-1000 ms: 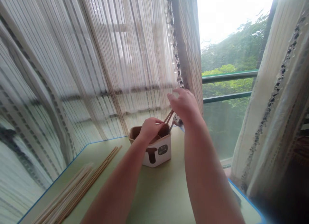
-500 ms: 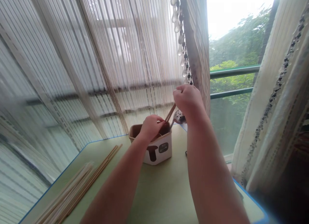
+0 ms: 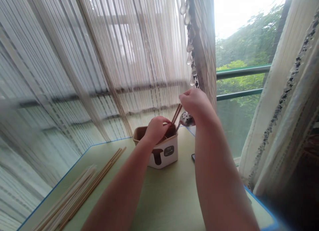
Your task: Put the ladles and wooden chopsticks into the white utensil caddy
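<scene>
A white utensil holder with a brown inner rim stands near the far edge of the table. My right hand is closed round the upper ends of a pair of brown chopsticks, whose lower ends go down into the holder. At the holder's rim is my left hand, its fingers bent and its fingertips by the chopsticks; whether they grip them is hard to make out. A metal slotted spoon leans out of the holder's right side, its perforated bowl just below my right hand.
Several long chopsticks lie on the left of the green table, beside a bundle in clear wrap. A dark-edged object is partly hidden by my right forearm. Sheer curtains hang behind the table; a window is at right.
My right hand has shifted slightly right, and more of the chopsticks and slotted spoon shows. The left hand stays at the holder. The view has moved a little.
</scene>
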A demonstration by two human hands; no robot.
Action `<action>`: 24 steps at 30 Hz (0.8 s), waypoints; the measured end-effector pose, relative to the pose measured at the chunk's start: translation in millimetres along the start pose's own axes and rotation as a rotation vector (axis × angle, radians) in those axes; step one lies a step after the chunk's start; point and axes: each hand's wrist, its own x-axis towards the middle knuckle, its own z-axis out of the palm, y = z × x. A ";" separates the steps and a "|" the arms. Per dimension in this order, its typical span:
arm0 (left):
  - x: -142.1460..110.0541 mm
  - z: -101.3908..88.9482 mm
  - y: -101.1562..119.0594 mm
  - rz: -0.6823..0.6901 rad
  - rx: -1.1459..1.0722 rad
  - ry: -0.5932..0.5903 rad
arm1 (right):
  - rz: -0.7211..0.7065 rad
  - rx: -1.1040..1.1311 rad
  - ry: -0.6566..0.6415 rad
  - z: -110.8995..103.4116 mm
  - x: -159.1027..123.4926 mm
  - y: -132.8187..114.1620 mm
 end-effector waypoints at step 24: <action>-42.5 -122.1 31.0 -0.182 0.022 0.745 | -0.326 0.244 -0.181 -3.1 -37.7 -69.5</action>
